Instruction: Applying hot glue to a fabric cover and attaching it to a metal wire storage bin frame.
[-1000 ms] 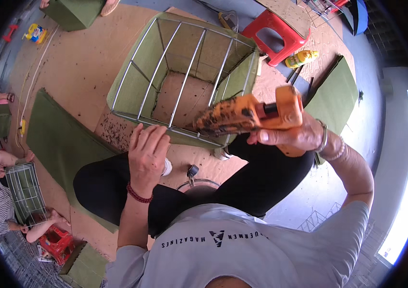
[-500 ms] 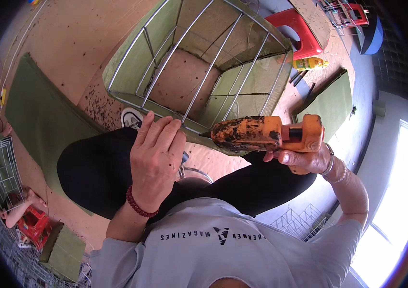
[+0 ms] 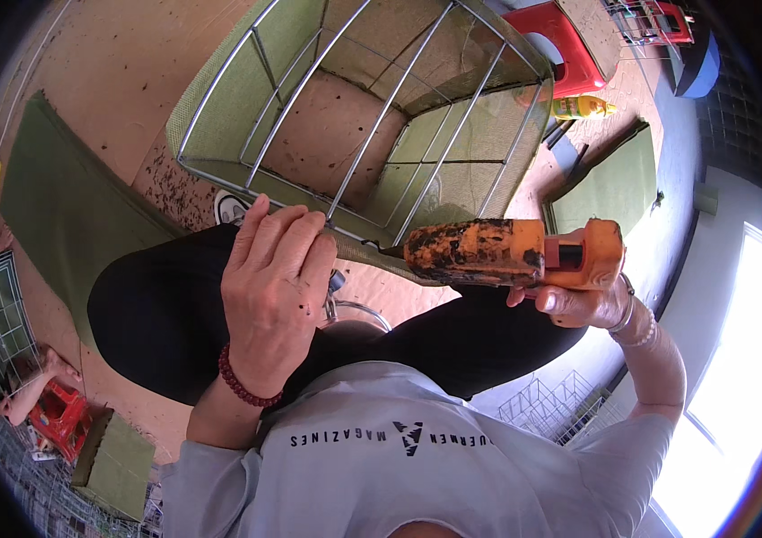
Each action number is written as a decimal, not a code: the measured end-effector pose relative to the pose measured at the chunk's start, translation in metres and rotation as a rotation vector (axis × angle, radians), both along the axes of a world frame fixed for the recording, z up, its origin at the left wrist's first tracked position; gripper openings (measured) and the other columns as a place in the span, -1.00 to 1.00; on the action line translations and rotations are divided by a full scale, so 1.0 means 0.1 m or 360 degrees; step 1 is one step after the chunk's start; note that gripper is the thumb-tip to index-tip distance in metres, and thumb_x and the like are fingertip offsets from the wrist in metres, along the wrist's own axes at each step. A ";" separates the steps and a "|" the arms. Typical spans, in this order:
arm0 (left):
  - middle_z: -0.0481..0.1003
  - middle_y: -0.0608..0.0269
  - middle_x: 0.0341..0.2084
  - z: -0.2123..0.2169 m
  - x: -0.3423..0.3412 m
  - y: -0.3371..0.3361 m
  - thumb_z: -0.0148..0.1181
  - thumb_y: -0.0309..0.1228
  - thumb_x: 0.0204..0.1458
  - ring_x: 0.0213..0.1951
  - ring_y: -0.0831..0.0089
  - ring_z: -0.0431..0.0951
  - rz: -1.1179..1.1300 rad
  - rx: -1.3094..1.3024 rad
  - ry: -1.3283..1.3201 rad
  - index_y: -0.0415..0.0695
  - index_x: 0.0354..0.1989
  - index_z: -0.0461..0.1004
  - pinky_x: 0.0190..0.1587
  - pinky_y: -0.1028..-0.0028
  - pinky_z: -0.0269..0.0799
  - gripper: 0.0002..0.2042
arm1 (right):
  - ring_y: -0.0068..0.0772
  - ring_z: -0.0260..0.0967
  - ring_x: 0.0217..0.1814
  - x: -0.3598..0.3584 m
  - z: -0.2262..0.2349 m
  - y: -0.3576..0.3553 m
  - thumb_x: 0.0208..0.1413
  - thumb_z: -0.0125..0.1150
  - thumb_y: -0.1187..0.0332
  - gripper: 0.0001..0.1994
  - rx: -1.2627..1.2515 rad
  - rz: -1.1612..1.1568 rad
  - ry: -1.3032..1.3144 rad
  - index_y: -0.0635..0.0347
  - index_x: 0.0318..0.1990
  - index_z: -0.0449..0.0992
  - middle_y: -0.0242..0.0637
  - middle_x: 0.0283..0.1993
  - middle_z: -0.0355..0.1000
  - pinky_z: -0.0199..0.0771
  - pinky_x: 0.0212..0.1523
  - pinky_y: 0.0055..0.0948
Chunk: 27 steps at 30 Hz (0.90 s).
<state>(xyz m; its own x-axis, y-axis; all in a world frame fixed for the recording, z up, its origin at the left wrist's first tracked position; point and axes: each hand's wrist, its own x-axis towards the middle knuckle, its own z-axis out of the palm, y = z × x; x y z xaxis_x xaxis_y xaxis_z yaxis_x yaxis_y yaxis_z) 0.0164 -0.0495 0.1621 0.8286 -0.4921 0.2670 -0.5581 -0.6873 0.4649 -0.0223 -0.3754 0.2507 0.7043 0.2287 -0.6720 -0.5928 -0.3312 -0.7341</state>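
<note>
In front of me lies a wire-frame basket lined with green mesh fabric (image 3: 219, 117), its wire-barred face turned up. My left hand (image 3: 278, 287) is closed at the near rim, fingers together over the wire and fabric; the thumb is hidden. My right hand (image 3: 578, 305) grips an orange hot glue gun (image 3: 475, 251) smeared with black residue. Its dark nozzle (image 3: 388, 248) points left at the near rim, just right of my left fingers. A dark strand or smear shows at the tip; whether the tip touches the fabric I cannot tell.
A green fabric sheet (image 3: 49, 215) lies left, beside dark crumbs on the floor. At the far right are a red stool (image 3: 587, 76), a yellow bottle (image 3: 585, 108) and another green piece (image 3: 609, 184). Another person's hand (image 3: 56, 366) is at left near a wire frame (image 3: 6, 305).
The basket's near left corner and my left hand have shifted slightly left. The glue gun has moved a little to the right, and a dark strand now shows by its nozzle.
</note>
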 end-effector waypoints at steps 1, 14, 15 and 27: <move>0.56 0.18 -0.22 0.00 0.00 0.00 0.29 -0.64 -0.17 -0.07 0.22 0.60 0.0004 -0.0001 0.0021 -0.24 -0.38 0.57 0.20 0.08 0.47 -0.86 | -0.51 0.50 -0.16 -0.02 0.01 -0.01 0.01 0.57 0.22 -0.57 -0.0006 0.0023 -0.0042 0.26 -0.03 0.60 -0.32 -0.21 0.58 0.53 -0.13 -0.45; 0.54 0.16 -0.15 -0.02 -0.04 0.00 0.38 -0.63 -0.30 -0.02 0.18 0.58 -0.0013 0.0028 0.0005 -0.24 -0.34 0.56 0.25 0.04 0.40 -0.74 | -0.51 0.49 -0.19 -0.14 0.10 -0.05 -0.01 0.58 0.18 -0.55 -0.0150 0.0059 -0.0045 0.25 -0.05 0.60 -0.34 -0.25 0.57 0.51 -0.13 -0.43; 0.54 0.16 -0.15 -0.02 -0.04 0.00 0.38 -0.63 -0.30 -0.01 0.18 0.58 -0.0013 0.0034 0.0010 -0.24 -0.35 0.56 0.26 0.04 0.40 -0.75 | -0.51 0.50 -0.19 -0.15 0.11 -0.05 0.00 0.57 0.17 -0.55 -0.0160 0.0036 -0.0061 0.25 -0.04 0.60 -0.34 -0.25 0.57 0.51 -0.13 -0.44; 0.56 0.19 -0.13 -0.03 -0.05 0.01 0.38 -0.62 -0.27 -0.02 0.19 0.59 -0.0001 0.0055 0.0000 -0.23 -0.37 0.57 0.26 0.05 0.40 -0.78 | -0.47 0.53 -0.22 -0.19 0.22 -0.09 -0.01 0.57 0.11 -0.52 -0.0257 0.0027 0.0083 0.25 -0.04 0.62 -0.31 -0.27 0.57 0.54 -0.17 -0.44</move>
